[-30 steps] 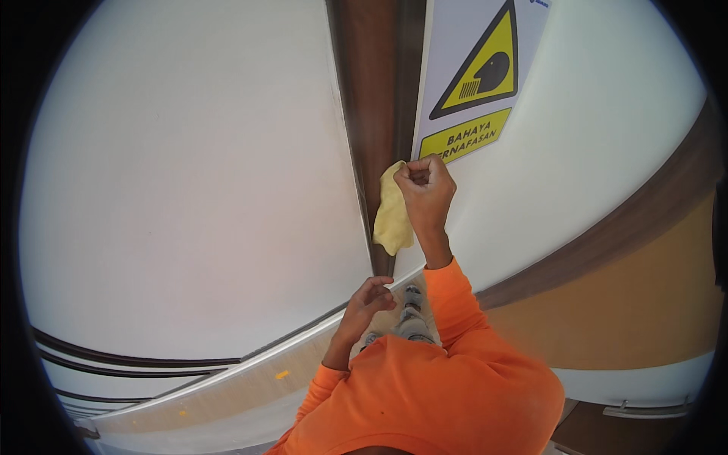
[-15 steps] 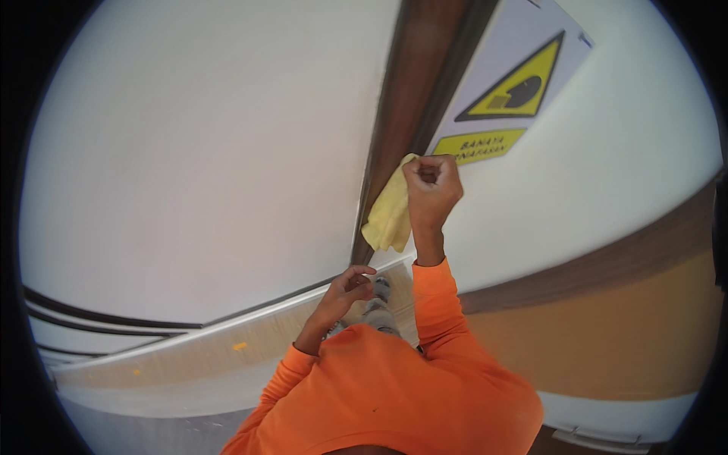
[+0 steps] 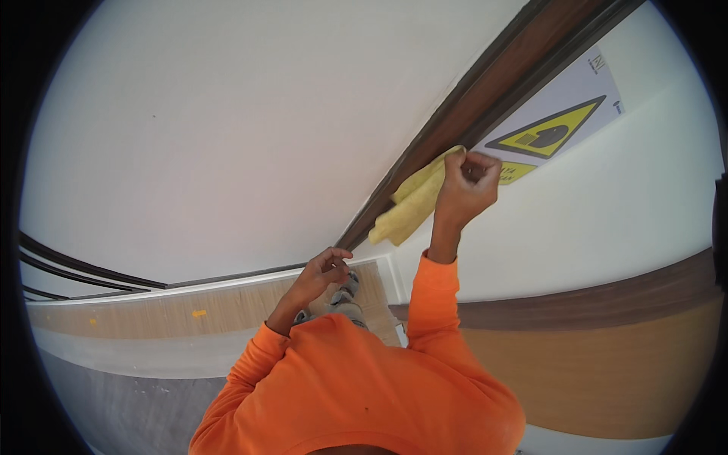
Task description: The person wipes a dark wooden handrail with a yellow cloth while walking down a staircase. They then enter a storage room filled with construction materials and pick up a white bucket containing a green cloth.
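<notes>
A yellow cloth (image 3: 413, 201) hangs from my right hand (image 3: 466, 186), whose fingers are curled closed on its upper corner. The cloth lies along a dark brown wooden frame strip (image 3: 470, 95) between two white wall surfaces. Just right of that hand, a white sign (image 3: 557, 125) with a yellow warning triangle is fixed to the wall, its lower part partly covered by my fingers. Lower and to the left, my left hand (image 3: 324, 274) is held in front of my body with fingers loosely bent and apart, holding nothing, near the strip's lower end.
A broad white wall (image 3: 227, 152) fills the left. Below it runs a wood-look floor (image 3: 152, 311) with small orange marks, beside a grey floor area (image 3: 144, 406). Dark curved rails (image 3: 83, 269) cross the far left. At right is a brown and tan surface (image 3: 591, 364).
The view has turned, so the frame strip now slants more to the right. My right hand and the cloth stay at the strip beside the sign; the cloth's folds have spread.
</notes>
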`<state>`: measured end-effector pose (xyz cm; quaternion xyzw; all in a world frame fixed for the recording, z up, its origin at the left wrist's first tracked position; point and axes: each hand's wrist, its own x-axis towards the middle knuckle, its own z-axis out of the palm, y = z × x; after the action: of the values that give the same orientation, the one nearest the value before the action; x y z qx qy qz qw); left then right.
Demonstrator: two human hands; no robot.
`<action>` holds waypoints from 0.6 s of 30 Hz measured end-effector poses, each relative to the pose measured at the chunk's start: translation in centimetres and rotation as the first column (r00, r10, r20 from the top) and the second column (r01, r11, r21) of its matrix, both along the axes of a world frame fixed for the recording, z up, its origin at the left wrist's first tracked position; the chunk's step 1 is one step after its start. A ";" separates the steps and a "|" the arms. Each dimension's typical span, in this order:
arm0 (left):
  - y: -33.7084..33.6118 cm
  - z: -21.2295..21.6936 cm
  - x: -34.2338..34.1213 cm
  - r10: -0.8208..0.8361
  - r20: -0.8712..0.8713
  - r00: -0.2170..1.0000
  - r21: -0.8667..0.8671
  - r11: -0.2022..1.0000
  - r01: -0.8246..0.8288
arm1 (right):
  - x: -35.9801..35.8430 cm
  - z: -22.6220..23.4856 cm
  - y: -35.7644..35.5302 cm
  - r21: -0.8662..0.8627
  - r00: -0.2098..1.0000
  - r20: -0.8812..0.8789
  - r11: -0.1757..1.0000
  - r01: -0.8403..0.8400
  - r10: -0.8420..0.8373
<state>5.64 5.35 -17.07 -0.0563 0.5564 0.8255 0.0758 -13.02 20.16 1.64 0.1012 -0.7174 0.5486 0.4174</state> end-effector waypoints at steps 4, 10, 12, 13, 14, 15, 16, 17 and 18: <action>-0.1 0.8 -0.6 -0.024 -0.005 1.000 0.044 0.999 0.024 | 0.4 -1.7 1.3 0.050 1.000 -0.006 0.999 -0.013 0.014; 0.2 1.0 -0.3 -0.091 -0.064 0.994 -0.055 0.995 0.088 | 2.1 9.3 0.5 -0.186 0.983 -0.148 0.973 -0.139 0.113; 1.0 1.6 -0.2 -0.152 -0.069 0.986 -0.043 0.988 0.150 | 3.3 11.5 2.7 -0.333 0.893 -0.314 0.844 -0.421 0.321; 1.3 2.0 -0.2 -0.179 -0.073 0.981 -0.036 0.984 0.177 | 3.8 11.8 3.4 -0.378 0.819 -0.407 0.741 -0.555 0.405; 1.5 2.4 -0.1 -0.155 -0.096 0.983 -0.011 0.988 0.155 | 4.7 11.2 3.2 -0.343 0.763 -0.409 0.691 -0.636 0.500; 1.6 3.1 -0.1 -0.124 -0.116 0.985 0.021 0.992 0.128 | 5.8 10.2 2.8 -0.307 0.696 -0.400 0.629 -0.714 0.595; 1.5 3.9 -0.1 -0.091 -0.136 0.987 0.053 0.994 0.099 | 6.8 9.2 2.6 -0.273 0.619 -0.387 0.556 -0.785 0.683; 1.6 5.0 0.2 -0.093 -0.171 0.981 0.092 0.990 0.110 | 7.6 7.7 2.8 -0.231 0.493 -0.289 0.440 -0.868 0.820; 1.8 6.4 0.3 -0.107 -0.209 0.972 0.128 0.982 0.136 | 8.2 5.9 3.5 -0.202 0.357 -0.182 0.321 -0.925 0.916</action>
<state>5.93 7.16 -10.63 0.0671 0.5037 0.8581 0.0736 -4.80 23.64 7.59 0.4413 -0.4438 0.7781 0.0542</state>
